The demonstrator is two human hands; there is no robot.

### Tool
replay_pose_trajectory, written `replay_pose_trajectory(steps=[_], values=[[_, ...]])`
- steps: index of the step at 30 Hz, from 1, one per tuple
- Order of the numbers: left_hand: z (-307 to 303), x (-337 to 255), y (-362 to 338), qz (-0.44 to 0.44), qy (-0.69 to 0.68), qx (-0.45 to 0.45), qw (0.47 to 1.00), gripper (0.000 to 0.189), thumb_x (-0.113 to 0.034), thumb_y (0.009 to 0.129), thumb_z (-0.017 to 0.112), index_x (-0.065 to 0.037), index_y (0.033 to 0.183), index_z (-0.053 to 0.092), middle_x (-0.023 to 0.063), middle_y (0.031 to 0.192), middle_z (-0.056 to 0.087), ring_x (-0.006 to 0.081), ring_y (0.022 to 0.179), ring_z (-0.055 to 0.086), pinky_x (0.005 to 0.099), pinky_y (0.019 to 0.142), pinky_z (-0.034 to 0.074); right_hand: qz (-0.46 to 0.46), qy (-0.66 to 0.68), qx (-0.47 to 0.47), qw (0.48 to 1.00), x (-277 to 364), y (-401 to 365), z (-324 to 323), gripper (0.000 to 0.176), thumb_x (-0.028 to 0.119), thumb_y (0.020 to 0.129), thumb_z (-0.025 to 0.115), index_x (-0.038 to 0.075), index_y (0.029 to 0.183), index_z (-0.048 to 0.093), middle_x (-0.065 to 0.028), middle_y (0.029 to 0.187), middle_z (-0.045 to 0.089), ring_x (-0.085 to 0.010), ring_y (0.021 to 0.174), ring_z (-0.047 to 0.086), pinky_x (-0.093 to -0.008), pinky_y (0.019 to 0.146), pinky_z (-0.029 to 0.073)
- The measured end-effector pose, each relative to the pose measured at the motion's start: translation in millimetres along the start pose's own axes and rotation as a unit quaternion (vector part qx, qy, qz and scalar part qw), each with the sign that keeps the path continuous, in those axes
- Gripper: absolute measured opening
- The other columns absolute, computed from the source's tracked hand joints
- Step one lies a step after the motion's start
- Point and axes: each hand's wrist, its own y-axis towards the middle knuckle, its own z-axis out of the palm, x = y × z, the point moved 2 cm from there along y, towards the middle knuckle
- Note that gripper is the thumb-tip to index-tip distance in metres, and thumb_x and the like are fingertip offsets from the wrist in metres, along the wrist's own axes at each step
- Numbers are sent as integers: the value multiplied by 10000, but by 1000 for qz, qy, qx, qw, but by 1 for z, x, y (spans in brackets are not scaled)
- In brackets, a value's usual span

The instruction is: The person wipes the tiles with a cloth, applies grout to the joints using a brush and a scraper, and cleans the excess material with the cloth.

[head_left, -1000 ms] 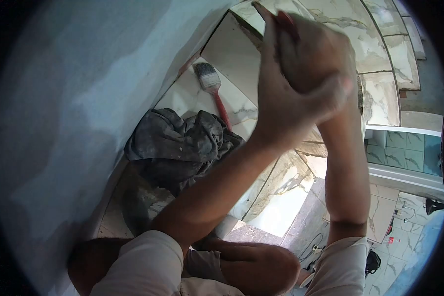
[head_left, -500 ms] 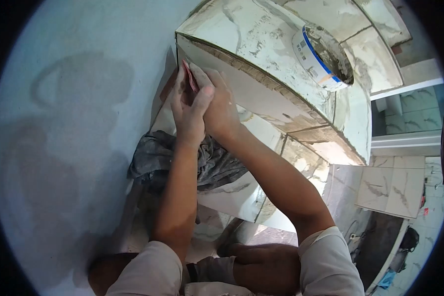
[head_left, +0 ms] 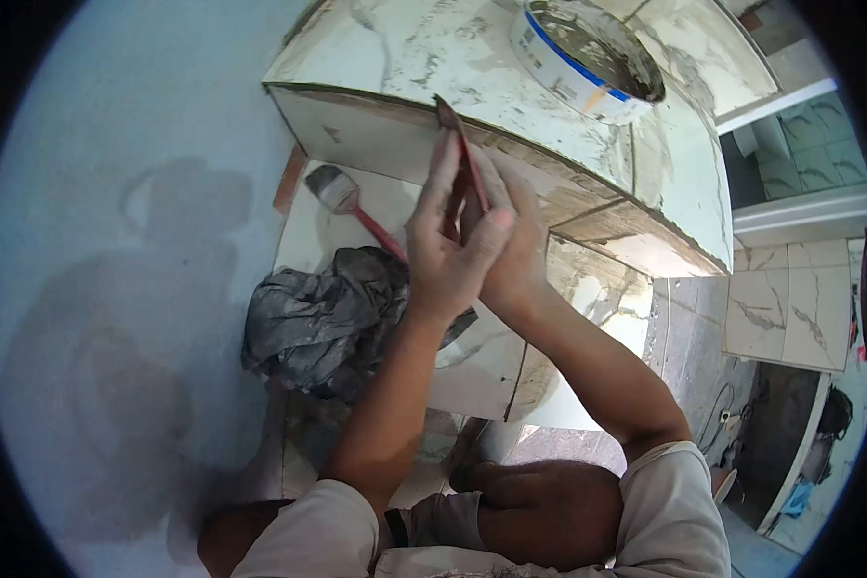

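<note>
A thin, flat red scraper (head_left: 473,166), its tip dark with paste, is pressed between my two hands. My left hand (head_left: 441,246) is closed on its near side and my right hand (head_left: 518,241) on its far side, with the thumbs close together. The tip reaches the upper edge of a tiled step (head_left: 356,125), where grey-brown mortar runs along the joint. Fingers cover most of the scraper, so its full shape is hidden. Behind my left hand, a red-handled paintbrush (head_left: 342,196) lies on the lower tread.
A crumpled dark rag (head_left: 308,323) lies on the lower tread beside the pale wall (head_left: 116,125). On the upper tread stands a white bucket with a blue rim (head_left: 573,82), holding grey paste. A doorway and tiled room are at the right.
Both hands have moved right along the step's edge, away from the wall corner, carrying the red scraper. The paintbrush now shows, and the view has shifted.
</note>
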Motion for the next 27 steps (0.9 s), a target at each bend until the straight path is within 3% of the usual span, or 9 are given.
replay_pose_trajectory(steps=[5,12,16,19,21,23,25,26,27], values=[[51,19,-20,22,31,48,998,824,-190,898,688,108,1505,219,189,1536,339,222,1383,382,343,1141,305,-40,-19,-90,995,-23,-29,-51,521,121,859,604,38,1368,526,-181,1261,582,-383,1079,573,-445,916,469],[117,34,-44,46,69,123,989,877,-247,869,720,105,1502,226,275,1568,258,302,1441,317,373,1146,310,90,-134,-98,982,-55,-74,-108,374,38,921,584,43,1294,597,-164,1162,648,-324,1005,636,-400,839,516],[143,18,-59,-73,-28,229,970,924,-205,860,763,75,1523,185,226,1543,324,295,1398,386,384,1126,358,80,-179,-118,973,-48,-98,-155,358,13,925,562,30,1278,621,-165,1121,663,-335,986,636,-406,822,516],[154,-28,-59,-229,-215,182,932,659,-190,935,678,65,1452,358,169,1405,499,220,1273,522,334,1058,429,-44,-251,-88,963,-27,-87,-198,387,215,845,665,77,1205,687,-113,1111,675,-269,911,623,-387,807,504],[156,-36,-52,-229,-237,159,931,464,-108,980,604,53,1384,441,128,1342,550,188,1219,553,324,1026,458,-105,-277,-60,953,-19,-73,-217,425,293,795,670,115,1179,707,-98,1118,679,-257,915,606,-394,883,458],[159,-44,-39,-289,-282,93,910,323,-85,1007,547,37,1305,527,129,1287,598,177,1158,589,352,1022,473,-105,-298,-37,948,-15,-60,-225,408,200,782,698,129,1183,709,-132,1229,634,-292,1065,552,-416,987,385],[155,-40,-23,-283,-365,89,882,337,-93,1009,544,8,1330,524,139,1308,594,197,1146,606,371,1036,468,-58,-376,-164,910,-19,-44,-221,502,131,717,742,123,1216,692,-174,1397,506,-336,1246,441,-433,1052,323],[151,-39,-16,-284,-361,80,885,378,-106,1004,560,-1,1362,500,142,1317,592,206,1150,609,378,1031,473,16,-279,-194,940,-27,-44,-221,717,87,649,780,146,1342,605,-197,1544,299,-385,1388,296,-458,1110,266],[150,-41,-9,-285,-357,70,887,422,-118,998,577,-9,1394,477,145,1326,589,215,1155,611,384,1025,478,82,-133,-221,963,-27,-43,-222,1006,150,679,810,220,1545,303,-190,1587,210,-434,1453,212,-463,1185,151]])
